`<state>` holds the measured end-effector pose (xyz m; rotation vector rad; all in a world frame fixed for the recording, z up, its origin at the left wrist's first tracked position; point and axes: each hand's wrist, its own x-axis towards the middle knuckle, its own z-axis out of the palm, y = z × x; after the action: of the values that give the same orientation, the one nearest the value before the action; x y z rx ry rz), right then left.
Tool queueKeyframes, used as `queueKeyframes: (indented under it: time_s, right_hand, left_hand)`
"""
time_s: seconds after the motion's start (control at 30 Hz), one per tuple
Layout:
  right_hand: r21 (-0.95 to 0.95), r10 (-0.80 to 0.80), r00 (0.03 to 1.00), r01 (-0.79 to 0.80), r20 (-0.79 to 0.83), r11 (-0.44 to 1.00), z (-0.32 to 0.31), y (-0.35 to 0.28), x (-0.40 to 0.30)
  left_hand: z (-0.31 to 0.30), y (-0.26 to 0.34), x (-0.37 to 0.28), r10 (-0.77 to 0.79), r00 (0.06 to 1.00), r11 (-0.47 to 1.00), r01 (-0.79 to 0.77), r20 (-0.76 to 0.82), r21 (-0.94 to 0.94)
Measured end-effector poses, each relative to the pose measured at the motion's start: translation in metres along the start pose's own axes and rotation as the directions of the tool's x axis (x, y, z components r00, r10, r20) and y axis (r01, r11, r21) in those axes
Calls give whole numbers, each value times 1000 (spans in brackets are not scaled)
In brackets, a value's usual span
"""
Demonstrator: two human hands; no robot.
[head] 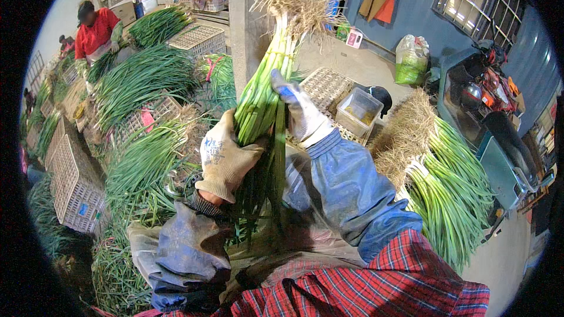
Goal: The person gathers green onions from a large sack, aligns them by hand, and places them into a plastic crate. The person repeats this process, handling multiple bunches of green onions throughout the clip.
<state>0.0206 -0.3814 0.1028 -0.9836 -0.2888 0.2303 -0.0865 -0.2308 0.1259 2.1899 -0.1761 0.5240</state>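
Observation:
A bunch of green onions (pixel 264 92) stands upright before me, its tan roots at the top and its dark leaves hanging down. My left hand (pixel 231 154), in a dirty knit work glove, grips the bunch around its lower stalks. Against the right side of the stalks is my right hand (pixel 302 110), in a white and blue glove; its fingers point up and part of them is hidden by the angle. A thin band circles the stalks below the roots. More bundled green onions (pixel 445 180) lie at right, roots toward the left.
Plastic crates (pixel 328 90) stand ahead, with a clear plastic tub (pixel 359 112) on them. Heaps of green onions (pixel 145 79) and a tipped crate (pixel 79 185) lie at left. A co-worker in red (pixel 97 31) stands beyond. A vehicle (pixel 498 141) is at far right.

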Motion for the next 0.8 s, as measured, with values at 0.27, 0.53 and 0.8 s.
queueKeyframes:
  time_s: [0.27,0.53,0.8]
  right_hand:
    - [-427,-228,968,162,-108,889,0,-39,16]
    - [-301,-417,884,348,-209,888,7,-36,38]
    - [-102,-246,956,264,157,959,45,-47,28]
  left_hand:
    - [-3,-12,-16,5,999,999,-3,-50,39]
    - [6,-15,-23,20,1000,998,-18,-18,66]
    - [-5,-17,-19,-17,992,1000,19,-123,15]
